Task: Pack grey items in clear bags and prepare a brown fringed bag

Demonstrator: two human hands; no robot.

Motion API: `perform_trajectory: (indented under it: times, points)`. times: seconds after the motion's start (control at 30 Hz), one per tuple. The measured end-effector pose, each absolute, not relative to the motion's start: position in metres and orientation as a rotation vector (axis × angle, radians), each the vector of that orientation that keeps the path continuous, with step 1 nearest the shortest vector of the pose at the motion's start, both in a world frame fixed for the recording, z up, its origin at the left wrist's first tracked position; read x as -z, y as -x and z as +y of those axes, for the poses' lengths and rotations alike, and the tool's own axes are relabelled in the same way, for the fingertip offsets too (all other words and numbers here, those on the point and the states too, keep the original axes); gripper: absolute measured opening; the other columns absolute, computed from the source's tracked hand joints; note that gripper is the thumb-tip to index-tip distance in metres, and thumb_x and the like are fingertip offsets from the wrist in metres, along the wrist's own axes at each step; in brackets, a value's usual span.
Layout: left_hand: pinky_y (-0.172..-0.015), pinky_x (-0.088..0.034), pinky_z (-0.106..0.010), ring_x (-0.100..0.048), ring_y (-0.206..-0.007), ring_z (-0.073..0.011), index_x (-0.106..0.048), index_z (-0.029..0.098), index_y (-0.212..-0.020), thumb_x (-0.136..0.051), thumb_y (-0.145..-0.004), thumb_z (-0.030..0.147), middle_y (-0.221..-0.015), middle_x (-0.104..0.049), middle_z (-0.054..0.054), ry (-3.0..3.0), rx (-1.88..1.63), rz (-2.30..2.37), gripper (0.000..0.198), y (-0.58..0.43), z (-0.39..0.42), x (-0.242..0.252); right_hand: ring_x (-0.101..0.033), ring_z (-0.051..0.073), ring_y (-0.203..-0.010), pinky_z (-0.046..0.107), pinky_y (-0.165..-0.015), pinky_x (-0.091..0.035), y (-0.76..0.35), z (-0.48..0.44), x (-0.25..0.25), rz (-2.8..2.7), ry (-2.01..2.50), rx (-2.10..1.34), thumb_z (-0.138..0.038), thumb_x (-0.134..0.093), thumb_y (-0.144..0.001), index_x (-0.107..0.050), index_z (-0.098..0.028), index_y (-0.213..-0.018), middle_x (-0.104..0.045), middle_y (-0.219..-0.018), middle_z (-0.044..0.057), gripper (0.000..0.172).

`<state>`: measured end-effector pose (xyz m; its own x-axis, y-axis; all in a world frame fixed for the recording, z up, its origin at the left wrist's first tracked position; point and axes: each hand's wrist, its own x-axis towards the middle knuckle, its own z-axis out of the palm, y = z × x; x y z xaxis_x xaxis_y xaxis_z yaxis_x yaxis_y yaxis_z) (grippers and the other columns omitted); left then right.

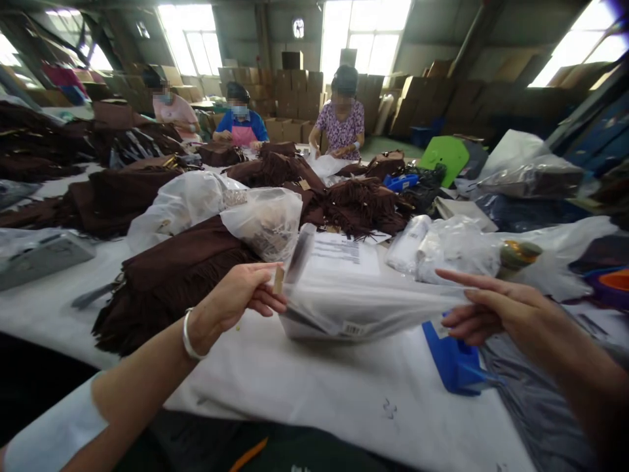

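A clear plastic bag (373,305) with a barcode label is stretched between my two hands above the table. My left hand (258,288) pinches its left end, and a small tan tag shows at the fingers. My right hand (484,308) grips the drawn-out right end between thumb and fingers, with the index finger stretched along it. Behind the bag lies a printed white sheet (339,252). Just below my right hand sits a blue plastic tape dispenser-like tool (455,364). A brown fringed bag (181,272) lies beside my left hand.
Brown fringed bags (363,196) are heaped across the white-covered table (334,393). Filled plastic bags (265,216) stand behind my left hand, and more crumpled plastic (457,249) lies at right. Several people (344,118) work on the far side, before stacked cartons (295,92).
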<state>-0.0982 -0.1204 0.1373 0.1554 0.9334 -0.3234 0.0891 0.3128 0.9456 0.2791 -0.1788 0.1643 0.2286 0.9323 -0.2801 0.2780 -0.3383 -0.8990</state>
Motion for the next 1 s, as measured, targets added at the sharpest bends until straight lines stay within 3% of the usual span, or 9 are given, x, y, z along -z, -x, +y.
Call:
perform_trajectory:
  times: [0.17, 0.23, 0.33, 0.47, 0.57, 0.73, 0.83, 0.9, 1.0]
  points:
    - [-0.047, -0.052, -0.026, -0.070, -0.063, -0.0240, -0.047, 0.010, -0.131, -0.041, -0.084, 0.024, -0.072, -0.072, -0.010, -1.217, -1.023, 1.205, 0.049, 0.100, -0.121, -0.149, -0.070, 0.027, -0.071, 0.038, -0.060, -0.052, -0.283, -0.188, -0.163, -1.023, 1.551, -1.048, -0.034, -0.051, -0.082, -0.055, -0.019, -0.127, -0.072, -0.077, 0.019, 0.047]
    - [-0.048, -0.053, -0.026, -0.070, -0.064, -0.0240, -0.047, 0.010, -0.131, -0.046, -0.083, 0.029, -0.074, -0.072, -0.010, -1.267, -1.027, 1.169, 0.052, 0.102, -0.137, -0.138, -0.070, 0.028, -0.070, 0.038, -0.059, -0.054, -0.288, -0.205, -0.140, -0.947, 1.568, -1.065, -0.036, -0.057, -0.079, -0.055, -0.021, -0.127, -0.072, -0.080, 0.020, 0.050]
    - [-0.051, -0.054, -0.027, -0.070, -0.067, -0.0241, -0.043, 0.009, -0.135, -0.050, -0.081, 0.035, -0.078, -0.073, -0.011, -1.248, -0.829, 1.138, 0.060, 0.101, -0.172, -0.091, -0.069, 0.028, -0.065, 0.036, -0.053, -0.054, -0.293, -0.234, -0.080, -0.817, 1.642, -1.264, -0.039, -0.060, -0.076, -0.051, -0.017, -0.131, -0.072, -0.079, 0.017, 0.060]
    - [-0.055, -0.055, -0.027, -0.070, -0.073, -0.0220, -0.034, 0.011, -0.141, -0.038, -0.088, 0.036, -0.083, -0.073, -0.010, -1.227, -0.491, 1.172, 0.058, 0.095, -0.227, -0.001, -0.064, 0.016, -0.053, 0.022, -0.045, -0.048, -0.290, -0.272, 0.002, -0.602, 1.649, -1.404, -0.035, -0.058, -0.079, -0.043, -0.015, -0.135, -0.069, -0.068, 0.007, 0.062]
    - [-0.057, -0.053, -0.025, -0.068, -0.064, -0.0187, -0.035, 0.020, -0.141, -0.034, -0.090, 0.028, -0.077, -0.072, -0.005, -1.501, -0.314, 1.281, 0.051, 0.095, -0.260, 0.041, -0.067, 0.017, -0.066, 0.024, -0.056, -0.053, -0.271, -0.295, 0.021, -0.595, 1.643, -1.235, -0.037, -0.058, -0.082, -0.036, -0.020, -0.140, -0.069, -0.076, 0.004, 0.064]
    - [-0.054, -0.048, -0.024, -0.068, -0.061, -0.0201, -0.060, 0.028, -0.121, -0.049, -0.088, 0.028, -0.081, -0.074, -0.006, -2.244, -0.249, 1.477, 0.035, 0.099, -0.270, 0.041, -0.065, 0.019, -0.086, 0.032, -0.082, -0.052, -0.198, -0.309, -0.009, -1.531, 1.426, -1.283, -0.034, -0.054, -0.087, -0.067, -0.025, -0.108, -0.070, -0.090, 0.004, 0.026]
    - [-0.056, -0.048, -0.023, -0.068, -0.063, -0.0189, -0.068, 0.022, -0.106, -0.045, -0.092, 0.032, -0.077, -0.073, -0.005, -2.427, -0.402, 1.476, 0.028, 0.096, -0.261, 0.029, -0.060, 0.024, -0.104, 0.037, -0.093, -0.047, -0.156, -0.300, -0.011, -2.038, 1.304, -1.262, -0.032, -0.066, -0.077, -0.063, -0.026, -0.116, -0.067, -0.112, 0.005, 0.039]
    - [-0.064, -0.051, -0.023, -0.069, -0.070, -0.0180, -0.068, 0.019, -0.102, -0.045, -0.093, 0.030, -0.082, -0.073, -0.006, -2.447, -0.543, 1.441, 0.028, 0.092, -0.255, 0.024, -0.056, 0.024, -0.111, 0.038, -0.097, -0.045, -0.143, -0.288, 0.000, -2.178, 1.289, -1.161, -0.027, -0.063, -0.079, -0.056, -0.026, -0.126, -0.062, -0.121, 0.005, 0.047]
    - [-0.079, -0.053, -0.024, -0.069, -0.084, -0.0178, -0.066, 0.015, -0.105, -0.045, -0.093, 0.027, -0.097, -0.072, -0.008, -2.413, -0.733, 1.383, 0.027, 0.089, -0.252, 0.025, -0.060, 0.019, -0.107, 0.031, -0.095, -0.046, -0.150, -0.270, 0.018, -2.200, 1.294, -1.089, -0.018, -0.047, -0.088, -0.058, -0.032, -0.123, -0.064, -0.120, -0.001, 0.040]
